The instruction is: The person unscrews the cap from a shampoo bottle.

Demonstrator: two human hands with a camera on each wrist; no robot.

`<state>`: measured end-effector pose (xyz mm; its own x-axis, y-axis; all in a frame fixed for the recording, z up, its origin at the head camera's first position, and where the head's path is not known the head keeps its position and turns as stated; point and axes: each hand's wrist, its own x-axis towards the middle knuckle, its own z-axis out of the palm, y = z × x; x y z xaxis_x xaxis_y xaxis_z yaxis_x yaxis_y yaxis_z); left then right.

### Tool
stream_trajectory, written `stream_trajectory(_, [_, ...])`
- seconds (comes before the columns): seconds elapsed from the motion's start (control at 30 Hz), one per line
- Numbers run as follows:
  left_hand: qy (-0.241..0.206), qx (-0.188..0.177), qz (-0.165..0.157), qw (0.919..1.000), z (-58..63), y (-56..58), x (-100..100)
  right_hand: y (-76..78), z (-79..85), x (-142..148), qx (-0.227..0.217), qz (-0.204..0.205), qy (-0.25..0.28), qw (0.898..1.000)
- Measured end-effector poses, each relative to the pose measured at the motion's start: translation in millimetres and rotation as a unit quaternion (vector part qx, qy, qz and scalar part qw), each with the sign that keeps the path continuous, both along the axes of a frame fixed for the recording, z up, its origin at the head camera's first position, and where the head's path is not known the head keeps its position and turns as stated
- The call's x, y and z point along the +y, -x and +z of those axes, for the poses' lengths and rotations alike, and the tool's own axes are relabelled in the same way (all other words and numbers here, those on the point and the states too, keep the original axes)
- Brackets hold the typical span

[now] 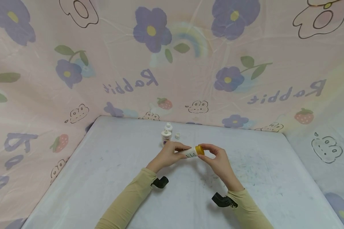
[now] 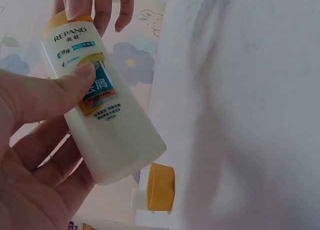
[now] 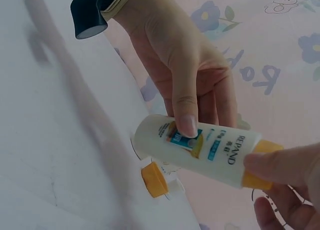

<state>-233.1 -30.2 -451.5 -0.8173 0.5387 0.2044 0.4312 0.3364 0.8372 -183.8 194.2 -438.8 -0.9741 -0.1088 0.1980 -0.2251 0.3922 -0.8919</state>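
A white shampoo bottle (image 1: 190, 153) with a REPAND label is held above the table, tilted on its side. My left hand (image 1: 168, 155) grips its body, thumb across the label in the left wrist view. The bottle's yellow cap (image 1: 200, 150) is pinched between thumb and fingers of my right hand (image 1: 218, 159). In the right wrist view that cap (image 3: 262, 165) sits against the bottle's shoulder, partly covered by the right thumb.
Two white bottles with bare necks, a nearer one (image 1: 166, 136) and a farther one (image 1: 168, 126), stand beyond my left hand. A loose yellow-and-white cap (image 2: 161, 187) lies near them on the white table (image 1: 261, 178). Patterned cloth (image 1: 189, 82) hangs around the table.
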Motion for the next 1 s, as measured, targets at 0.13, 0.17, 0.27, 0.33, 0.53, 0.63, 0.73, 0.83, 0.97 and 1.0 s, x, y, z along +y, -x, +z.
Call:
stream_trajectory(0.13, [-0.001, -0.006, -0.001, 1.0, -0.4, 0.1, 0, 0.9, -0.5, 2, 0.006, 0.007, -0.007, 1.0])
stream_trajectory(0.17, [-0.002, -0.008, -0.001, 1.0, -0.3, 0.0, 0, 1.2, -0.4, 2, 0.008, 0.009, -0.009, 1.0])
stream_trajectory(0.27, [-0.005, -0.01, -0.002, 0.9999, 0.4, -0.3, 0, 1.9, -0.1, 2, 0.015, 0.011, -0.017, 1.0])
stream_trajectory(0.33, [-0.007, -0.01, -0.003, 0.9999, 0.5, -0.4, 0, 2.6, -0.1, 2, 0.017, 0.013, -0.021, 1.0])
stream_trajectory(0.53, [-0.01, -0.001, -0.003, 0.9999, -1.5, -0.1, 2, 3.6, -0.3, 3, 0.015, 0.018, -0.023, 0.999])
stream_trajectory(0.63, [-0.01, -0.002, 0.003, 0.9999, -1.8, -0.3, 2, 4.2, 0.0, 4, 0.019, 0.024, -0.019, 0.999])
stream_trajectory(0.73, [-0.01, -0.008, 0.012, 0.9998, -1.6, -0.1, 2, 3.9, 1.5, 5, 0.023, 0.021, -0.016, 0.999])
stream_trajectory(0.83, [-0.012, -0.009, 0.02, 0.9997, -1.0, 0.9, 1, 2.5, 4.3, 7, 0.019, 0.007, -0.021, 1.0])
stream_trajectory(0.97, [-0.016, -0.009, 0.027, 0.9995, -0.8, 3.0, -1, -0.9, 9.9, 8, -0.002, -0.015, -0.037, 0.999])
stream_trajectory(1.0, [-0.017, -0.009, 0.028, 0.9994, -0.7, 3.2, -1, -1.6, 11.3, 9, -0.008, -0.019, -0.039, 0.999])
